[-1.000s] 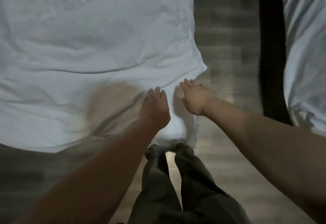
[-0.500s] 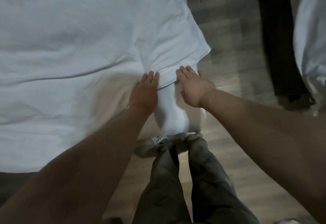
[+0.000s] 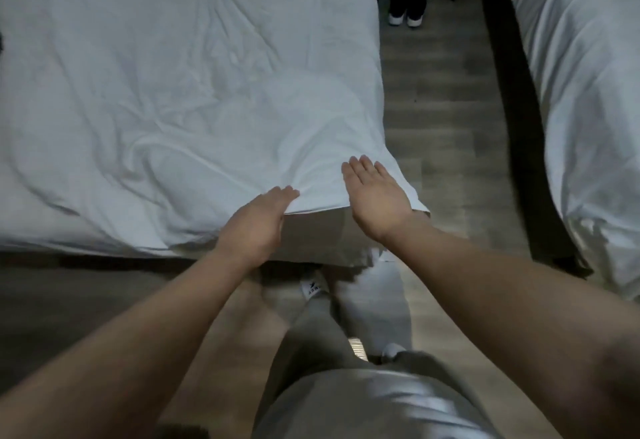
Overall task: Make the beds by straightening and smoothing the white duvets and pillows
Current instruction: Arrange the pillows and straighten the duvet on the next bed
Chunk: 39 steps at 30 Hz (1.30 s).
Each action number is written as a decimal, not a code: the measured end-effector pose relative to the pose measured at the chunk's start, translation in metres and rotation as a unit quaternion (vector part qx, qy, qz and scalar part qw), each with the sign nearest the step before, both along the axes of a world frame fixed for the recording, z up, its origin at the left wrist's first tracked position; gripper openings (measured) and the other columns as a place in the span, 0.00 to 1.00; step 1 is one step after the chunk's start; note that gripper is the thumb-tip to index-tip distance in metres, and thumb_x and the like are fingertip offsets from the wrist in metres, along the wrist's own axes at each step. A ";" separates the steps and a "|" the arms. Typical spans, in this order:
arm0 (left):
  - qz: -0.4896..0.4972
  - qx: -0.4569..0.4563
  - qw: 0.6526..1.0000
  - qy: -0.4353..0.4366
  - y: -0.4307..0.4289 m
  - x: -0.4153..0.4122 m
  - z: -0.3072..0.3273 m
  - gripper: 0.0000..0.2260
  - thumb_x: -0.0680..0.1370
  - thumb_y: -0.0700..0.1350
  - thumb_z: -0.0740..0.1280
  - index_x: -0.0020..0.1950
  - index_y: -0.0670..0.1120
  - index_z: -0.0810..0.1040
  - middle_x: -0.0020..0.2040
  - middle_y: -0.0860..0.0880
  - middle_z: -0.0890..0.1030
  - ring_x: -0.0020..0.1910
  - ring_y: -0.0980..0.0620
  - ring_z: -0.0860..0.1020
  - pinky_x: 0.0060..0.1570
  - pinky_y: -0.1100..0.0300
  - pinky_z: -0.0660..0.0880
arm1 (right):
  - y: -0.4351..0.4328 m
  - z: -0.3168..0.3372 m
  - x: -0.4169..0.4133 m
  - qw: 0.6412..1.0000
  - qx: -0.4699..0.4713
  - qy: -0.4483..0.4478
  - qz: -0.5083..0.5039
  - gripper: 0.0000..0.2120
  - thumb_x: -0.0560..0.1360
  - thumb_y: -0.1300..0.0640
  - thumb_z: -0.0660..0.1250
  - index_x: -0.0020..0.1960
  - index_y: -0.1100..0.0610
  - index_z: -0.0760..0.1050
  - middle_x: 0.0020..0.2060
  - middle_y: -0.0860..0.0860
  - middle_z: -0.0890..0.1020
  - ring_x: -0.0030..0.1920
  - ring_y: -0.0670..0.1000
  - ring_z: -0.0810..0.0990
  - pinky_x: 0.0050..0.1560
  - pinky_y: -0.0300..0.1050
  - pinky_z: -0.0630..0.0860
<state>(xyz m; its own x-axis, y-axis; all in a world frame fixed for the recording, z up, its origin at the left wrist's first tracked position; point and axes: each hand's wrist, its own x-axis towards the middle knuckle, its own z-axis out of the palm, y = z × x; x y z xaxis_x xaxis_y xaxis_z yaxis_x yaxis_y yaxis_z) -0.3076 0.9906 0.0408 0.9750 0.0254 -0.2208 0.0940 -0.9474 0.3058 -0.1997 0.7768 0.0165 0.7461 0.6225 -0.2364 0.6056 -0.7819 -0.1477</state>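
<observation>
Duvet [image 3: 180, 99], white and rumpled, covers the bed [image 3: 318, 234] on the left, its near right corner hanging over the foot where both hands work. The left hand [image 3: 258, 224] lays nearly straight fingers on the hem, gripping nothing visible; the right hand [image 3: 375, 196] lies flat and spread on the corner itself. The cloth looks soft, light and limp, likely to bunch rather than slide, so pressing alone may only chase creases about. The better hold seems the hem at the corner, pinched and drawn taut. A second white duvet [image 3: 588, 109] lies well apart on the right.
</observation>
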 end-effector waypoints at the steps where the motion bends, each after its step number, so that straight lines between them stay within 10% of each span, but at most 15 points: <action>1: 0.006 0.021 1.000 0.008 -0.005 -0.011 0.006 0.27 0.82 0.34 0.56 0.81 0.51 0.61 0.80 0.50 0.63 0.78 0.50 0.62 0.73 0.57 0.60 | -0.003 0.008 -0.009 1.000 0.010 -0.013 0.026 0.30 0.81 0.67 0.49 0.82 0.62 0.47 0.82 0.59 0.51 0.82 0.58 0.47 0.81 0.51 0.42; 6: 0.111 0.111 0.988 0.017 -0.032 -0.070 0.041 0.32 0.80 0.31 0.55 0.82 0.49 0.56 0.80 0.46 0.62 0.77 0.45 0.65 0.74 0.52 0.64 | -0.018 0.053 -0.065 0.989 0.054 -0.074 0.118 0.27 0.82 0.66 0.52 0.80 0.64 0.56 0.77 0.63 0.63 0.78 0.62 0.60 0.79 0.52 0.54; 9: 0.143 0.142 0.980 0.000 -0.035 -0.101 0.062 0.31 0.79 0.30 0.55 0.81 0.47 0.59 0.76 0.43 0.68 0.74 0.43 0.68 0.72 0.49 0.67 | -0.020 0.080 -0.102 0.984 0.072 -0.095 0.129 0.18 0.78 0.67 0.56 0.68 0.63 0.68 0.61 0.60 0.77 0.60 0.61 0.76 0.56 0.50 0.71; 13: 0.149 0.162 0.975 -0.004 -0.029 -0.142 0.079 0.31 0.78 0.31 0.57 0.80 0.46 0.62 0.73 0.42 0.71 0.70 0.42 0.71 0.70 0.49 0.69 | -0.015 0.105 -0.153 0.986 0.051 -0.085 0.136 0.12 0.76 0.68 0.56 0.58 0.61 0.70 0.51 0.58 0.77 0.50 0.60 0.78 0.40 0.50 0.65; 30: 0.096 0.149 0.983 0.056 -0.008 -0.301 0.026 0.28 0.79 0.34 0.58 0.79 0.48 0.60 0.70 0.46 0.70 0.67 0.44 0.71 0.67 0.51 0.72 | 0.014 0.079 -0.315 0.990 -0.077 0.001 0.119 0.11 0.79 0.60 0.62 0.60 0.59 0.74 0.55 0.57 0.79 0.55 0.59 0.80 0.44 0.48 0.68; 36: 0.111 0.056 0.991 -0.058 -0.057 -0.286 0.041 0.38 0.79 0.41 0.67 0.83 0.46 0.47 0.83 0.44 0.52 0.82 0.45 0.52 0.79 0.56 0.50 | 0.023 0.110 -0.313 0.994 -0.052 -0.029 0.095 0.11 0.81 0.61 0.59 0.61 0.59 0.75 0.55 0.57 0.79 0.55 0.61 0.80 0.45 0.48 0.69; 39: 0.113 0.060 0.988 -0.091 -0.077 -0.267 0.048 0.31 0.80 0.42 0.63 0.81 0.46 0.57 0.79 0.43 0.63 0.79 0.44 0.60 0.76 0.54 0.59 | 0.024 0.115 -0.313 0.995 -0.031 -0.036 0.091 0.12 0.81 0.57 0.61 0.62 0.58 0.75 0.54 0.56 0.81 0.54 0.59 0.81 0.44 0.47 0.69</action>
